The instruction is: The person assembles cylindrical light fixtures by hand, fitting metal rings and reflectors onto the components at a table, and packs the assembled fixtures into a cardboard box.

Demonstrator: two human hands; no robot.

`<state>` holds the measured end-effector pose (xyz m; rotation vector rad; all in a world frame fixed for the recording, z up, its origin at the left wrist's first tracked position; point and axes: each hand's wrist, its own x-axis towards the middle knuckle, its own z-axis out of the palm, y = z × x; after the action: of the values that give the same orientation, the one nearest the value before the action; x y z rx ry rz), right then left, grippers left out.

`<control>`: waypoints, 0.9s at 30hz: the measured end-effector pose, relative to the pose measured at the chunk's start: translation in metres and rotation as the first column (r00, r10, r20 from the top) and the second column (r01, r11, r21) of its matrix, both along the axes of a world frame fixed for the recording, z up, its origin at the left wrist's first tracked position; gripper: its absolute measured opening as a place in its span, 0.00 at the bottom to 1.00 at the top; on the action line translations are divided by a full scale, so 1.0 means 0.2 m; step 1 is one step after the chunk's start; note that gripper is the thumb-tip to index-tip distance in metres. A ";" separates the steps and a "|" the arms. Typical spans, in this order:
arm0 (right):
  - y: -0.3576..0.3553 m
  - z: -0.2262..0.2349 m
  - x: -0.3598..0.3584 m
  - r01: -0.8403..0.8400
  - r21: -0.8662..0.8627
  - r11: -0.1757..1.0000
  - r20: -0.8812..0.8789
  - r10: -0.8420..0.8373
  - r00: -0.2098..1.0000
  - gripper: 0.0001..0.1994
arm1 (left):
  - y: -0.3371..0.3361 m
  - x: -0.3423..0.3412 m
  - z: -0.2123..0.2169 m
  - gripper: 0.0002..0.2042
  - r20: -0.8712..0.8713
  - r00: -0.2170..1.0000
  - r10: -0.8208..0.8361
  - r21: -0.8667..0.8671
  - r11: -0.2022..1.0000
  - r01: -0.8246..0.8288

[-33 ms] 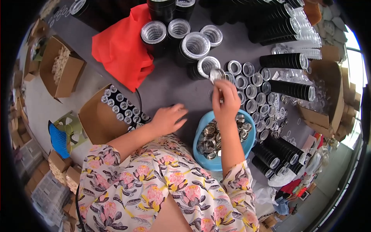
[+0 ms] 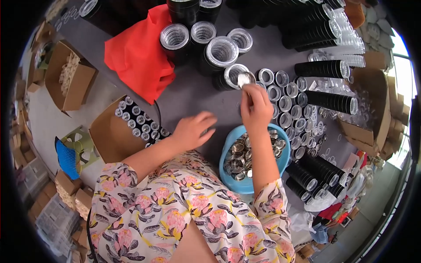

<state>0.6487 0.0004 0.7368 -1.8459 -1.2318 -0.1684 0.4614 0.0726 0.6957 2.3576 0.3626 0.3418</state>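
Note:
My right hand (image 2: 257, 105) pinches a shiny round silver lid (image 2: 244, 79) by its edge. The lid overlaps the clear rim at the top of a black stack of ring-like pieces (image 2: 237, 70); whether they touch I cannot tell. Below my right forearm, a light blue basin (image 2: 223, 175) holds many small silver round lids (image 2: 237, 151). My left hand (image 2: 193, 130) hovers over the grey table (image 2: 188, 96) with its fingers apart and nothing in them. Several loose clear round rings (image 2: 285, 104) lie to the right of my right hand.
More black stacks (image 2: 221, 51) stand at the back, beside a red cloth bag (image 2: 140, 57). On the right, black stacks (image 2: 332, 101) lie on their sides near a cardboard box (image 2: 359, 131). An open carton (image 2: 112, 131) with small black clear-topped pieces sits at the left.
The silver lid has tilted and shifted slightly left over the stack's rim, and my right hand moved a little with it. My left hand has moved slightly up and right.

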 end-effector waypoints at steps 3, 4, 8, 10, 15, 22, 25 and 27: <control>0.08 -0.02 0.11 0.012 -0.178 0.984 0.169 0.018 0.985 0.06 | 0.12 0.18 0.13 0.17 0.288 0.956 0.056 0.142 0.985 -0.100; 0.09 -0.02 0.11 0.006 -0.175 0.985 0.169 0.024 0.985 0.06 | 0.15 0.22 0.14 0.17 0.288 0.956 0.061 0.144 0.984 -0.106; 0.08 0.02 0.11 -0.108 -0.378 0.919 0.020 0.124 0.992 0.06 | 0.18 0.34 0.18 0.20 0.295 0.956 0.012 0.276 0.956 -0.097; 0.07 0.03 0.13 -0.144 -0.371 0.918 -0.018 0.147 0.989 0.07 | 0.17 0.39 0.18 0.21 0.146 0.989 0.001 0.296 0.954 -0.044; -0.21 0.05 0.16 0.077 -0.062 0.995 -0.242 -0.090 0.966 0.13 | 0.16 0.51 0.18 0.15 -0.131 0.991 0.008 0.371 0.928 0.041; -0.76 -0.16 -0.03 0.160 -0.474 0.866 -0.358 -0.355 0.864 0.08 | 0.12 0.60 0.16 0.06 -0.240 0.971 0.024 0.445 0.891 0.088; -0.78 -0.20 -0.16 0.246 -0.580 0.777 -0.221 -0.441 0.870 0.08 | 0.08 0.52 0.21 0.11 0.061 0.998 0.006 0.372 0.928 -0.029; -0.80 -0.26 -0.20 0.210 -0.569 0.795 -0.228 -0.398 0.889 0.08 | 0.03 0.43 0.33 0.12 0.125 0.992 -0.029 0.341 0.940 -0.016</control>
<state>0.6097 -0.1586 0.6857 -2.4330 -0.7626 0.3439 0.5469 0.0794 0.7616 2.6565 0.2486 0.5917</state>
